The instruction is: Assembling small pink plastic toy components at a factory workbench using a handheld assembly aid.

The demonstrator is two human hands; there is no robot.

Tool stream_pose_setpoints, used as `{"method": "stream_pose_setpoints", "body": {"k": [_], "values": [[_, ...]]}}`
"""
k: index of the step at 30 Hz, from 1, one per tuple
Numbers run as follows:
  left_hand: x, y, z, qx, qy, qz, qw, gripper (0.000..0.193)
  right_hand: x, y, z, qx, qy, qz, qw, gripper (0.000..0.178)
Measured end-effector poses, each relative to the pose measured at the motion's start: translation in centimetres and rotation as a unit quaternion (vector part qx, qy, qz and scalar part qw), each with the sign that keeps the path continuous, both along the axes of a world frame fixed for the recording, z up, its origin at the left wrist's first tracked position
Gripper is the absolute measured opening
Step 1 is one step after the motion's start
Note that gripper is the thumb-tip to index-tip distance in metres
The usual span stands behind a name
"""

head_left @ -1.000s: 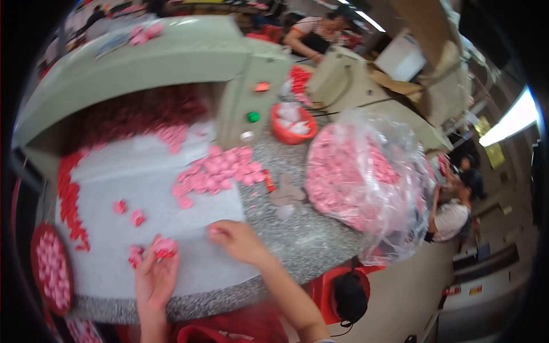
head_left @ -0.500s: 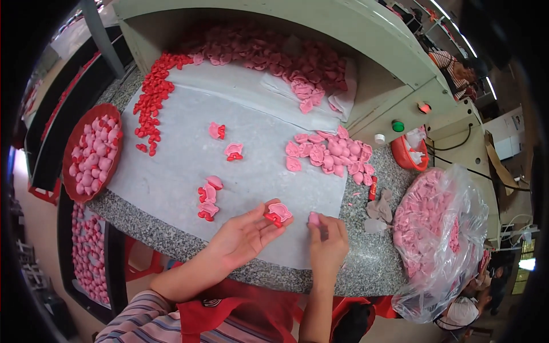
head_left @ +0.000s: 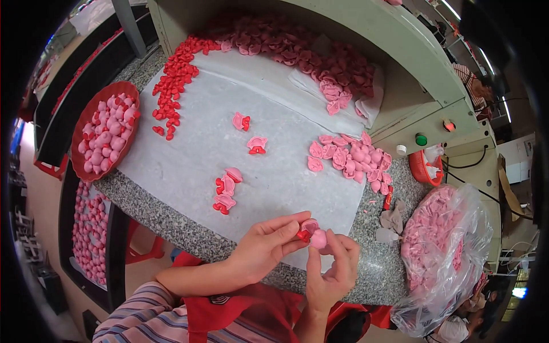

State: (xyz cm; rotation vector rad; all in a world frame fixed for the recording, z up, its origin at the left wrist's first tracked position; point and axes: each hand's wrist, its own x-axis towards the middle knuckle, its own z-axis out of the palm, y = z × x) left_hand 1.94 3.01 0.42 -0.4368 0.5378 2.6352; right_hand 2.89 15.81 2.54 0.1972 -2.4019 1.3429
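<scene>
Between thumb and fingers my left hand (head_left: pixel 267 243) grips a pink half-shell with a red bow-shaped piece (head_left: pixel 307 227) on it, its hollow side showing. Right against it, my right hand (head_left: pixel 334 268) pinches a rounded pink shell piece (head_left: pixel 318 239). The two parts touch or nearly touch; their exact contact is partly hidden by fingers. On the white sheet (head_left: pixel 189 151) beyond my left hand lie several pink shells with red pieces (head_left: pixel 225 191). Further off, another pink-and-red piece (head_left: pixel 257 144) rests alone. A heap of loose pink shells (head_left: pixel 354 157) sits to the right.
Small red pieces (head_left: pixel 174 80) trail along the sheet's far left. A red bowl (head_left: pixel 129 150) of pink balls stands at left. Pink shells (head_left: pixel 320 63) fill the machine's opening (head_left: pixel 400 63). A plastic bag of pink parts (head_left: pixel 440 240) and a small orange basket (head_left: pixel 422 167) are at right.
My two hands have come together. The left turned its pink-and-red half-shell toward the right, which brought its pink piece up against it. The whole view has shifted slightly.
</scene>
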Motion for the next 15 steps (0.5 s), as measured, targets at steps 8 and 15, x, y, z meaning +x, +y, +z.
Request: {"method": "stream_pose_setpoints", "body": {"k": [8, 15], "values": [[0.76, 0.19, 0.41, -0.086, 0.069, 0.006, 0.994, 0.031, 0.3, -0.44, 0.03, 0.006, 0.017, 0.014, 1.0, 0.036], [1.08, -0.1, 0.15, -0.178, 0.165, 0.012, 0.97, 0.029, 0.6, 0.01, -0.59, 0.026, 0.052, 0.034, 0.998, 0.035]]}}
